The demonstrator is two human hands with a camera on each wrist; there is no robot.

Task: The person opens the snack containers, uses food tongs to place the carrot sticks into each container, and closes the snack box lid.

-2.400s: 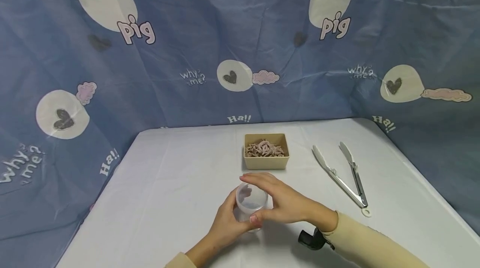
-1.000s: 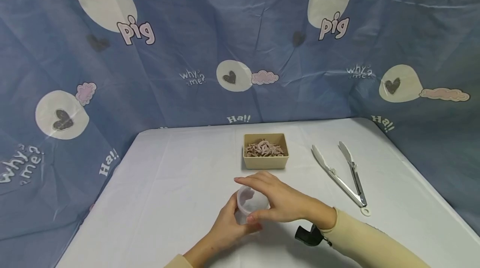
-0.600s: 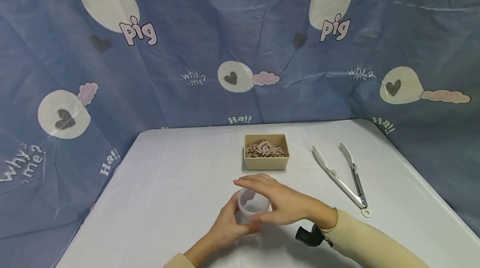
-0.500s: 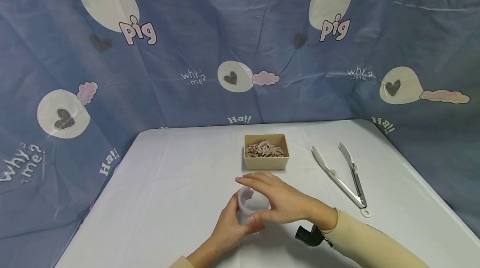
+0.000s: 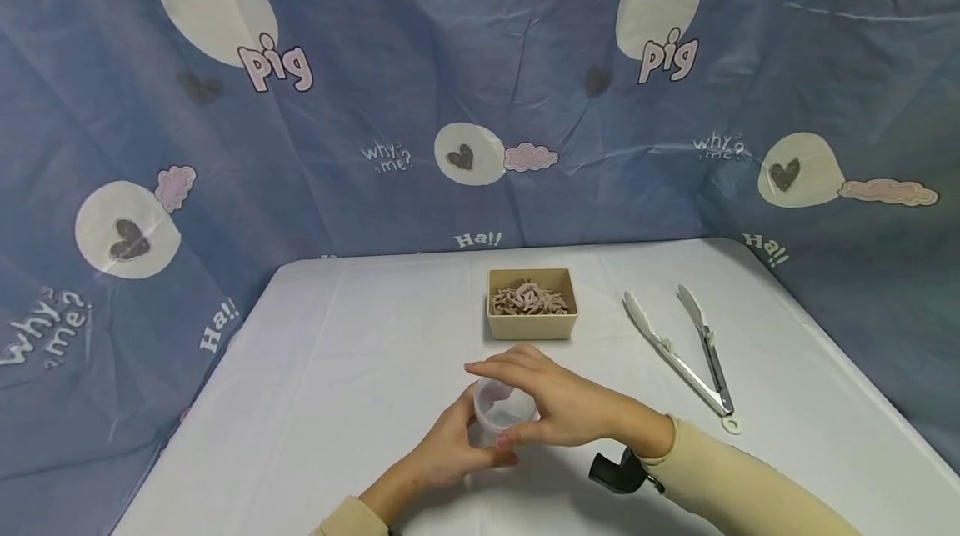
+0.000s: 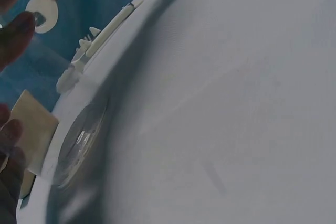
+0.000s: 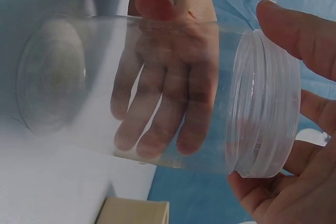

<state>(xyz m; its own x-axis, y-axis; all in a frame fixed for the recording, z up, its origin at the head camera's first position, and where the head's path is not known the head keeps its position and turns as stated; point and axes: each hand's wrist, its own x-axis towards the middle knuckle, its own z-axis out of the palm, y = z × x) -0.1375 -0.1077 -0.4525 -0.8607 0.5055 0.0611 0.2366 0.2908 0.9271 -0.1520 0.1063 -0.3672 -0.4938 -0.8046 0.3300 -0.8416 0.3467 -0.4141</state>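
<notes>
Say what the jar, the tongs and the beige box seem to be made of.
Jar: glossy plastic or glass; fingers show clearly through.
Tongs: likely steel arms, by their silvery glint; matte whitish tips, perhaps plastic or silicone.
Box: likely plastic, satin; evenly beige, smooth, opaque walls.

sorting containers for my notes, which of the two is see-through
The jar gripped by the left hand, whose fingers show through its wall in the right wrist view; the tan box, farther back, is opaque and holds brownish strips.

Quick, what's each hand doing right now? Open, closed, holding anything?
Left hand: closed, holding the clear jar around its body.
Right hand: closed, holding the jar's translucent lid.
</notes>
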